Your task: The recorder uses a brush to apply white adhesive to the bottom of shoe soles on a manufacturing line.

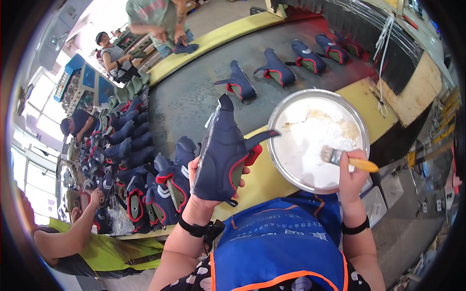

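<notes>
My left hand [206, 191] holds a navy shoe upper [221, 155] with red trim, raised upright, its underside turned toward me. My right hand [352, 177] grips a brush with a yellow handle [361, 165]; its bristles [330, 154] rest in the white paste inside a round metal bowl [291, 104]. The bowl sits on the yellow edge of the work line, right of the shoe upper. I wear a blue apron [281, 242] and a black band on each wrist.
Several navy shoe uppers [274, 68] lie spaced along the grey conveyor [194, 97]. A heap of uppers [145, 184] sits at my left. A person in a yellow-green shirt [97, 247] works beside it; other people stand farther along the line.
</notes>
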### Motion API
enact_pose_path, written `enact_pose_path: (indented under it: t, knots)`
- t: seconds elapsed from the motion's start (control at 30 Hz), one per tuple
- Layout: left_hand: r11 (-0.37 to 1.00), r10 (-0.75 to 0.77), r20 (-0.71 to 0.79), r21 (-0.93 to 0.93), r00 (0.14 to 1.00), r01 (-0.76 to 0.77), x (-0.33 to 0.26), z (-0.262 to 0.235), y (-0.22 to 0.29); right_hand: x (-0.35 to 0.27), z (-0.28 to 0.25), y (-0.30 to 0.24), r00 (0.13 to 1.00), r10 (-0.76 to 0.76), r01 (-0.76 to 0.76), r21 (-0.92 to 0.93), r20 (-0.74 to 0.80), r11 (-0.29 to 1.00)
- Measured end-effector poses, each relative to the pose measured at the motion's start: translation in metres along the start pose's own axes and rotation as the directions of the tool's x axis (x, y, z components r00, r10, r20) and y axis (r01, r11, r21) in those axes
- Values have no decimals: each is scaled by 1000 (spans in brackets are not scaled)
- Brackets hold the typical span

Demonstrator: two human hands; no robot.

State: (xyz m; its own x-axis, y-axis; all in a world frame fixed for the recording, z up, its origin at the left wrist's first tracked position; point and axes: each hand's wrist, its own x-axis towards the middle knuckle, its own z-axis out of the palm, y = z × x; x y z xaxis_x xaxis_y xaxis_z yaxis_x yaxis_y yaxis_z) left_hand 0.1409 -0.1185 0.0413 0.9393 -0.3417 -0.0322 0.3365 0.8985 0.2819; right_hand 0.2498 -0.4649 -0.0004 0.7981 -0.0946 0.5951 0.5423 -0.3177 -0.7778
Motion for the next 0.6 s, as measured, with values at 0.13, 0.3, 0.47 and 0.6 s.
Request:
enact_pose_path:
  t: [0.13, 0.3, 0.47, 0.6]
  knots:
    - [998, 35, 3, -44, 999, -35, 7, 11, 13, -17, -1, 18, 999, 48, -49, 68, 6, 996]
    - [916, 302, -474, 386, 827, -113, 36, 33, 50, -23, -2, 28, 993, 115, -114, 73, -6, 991]
    - [889, 372, -752, 457, 545, 24, 118, 5, 141, -29, -3, 32, 994, 102, -104, 106, 26, 989]
    - [588, 730, -668, 722, 145, 366, 183, -49, 192, -32, -4, 34, 995, 84, -90, 126, 49, 988]
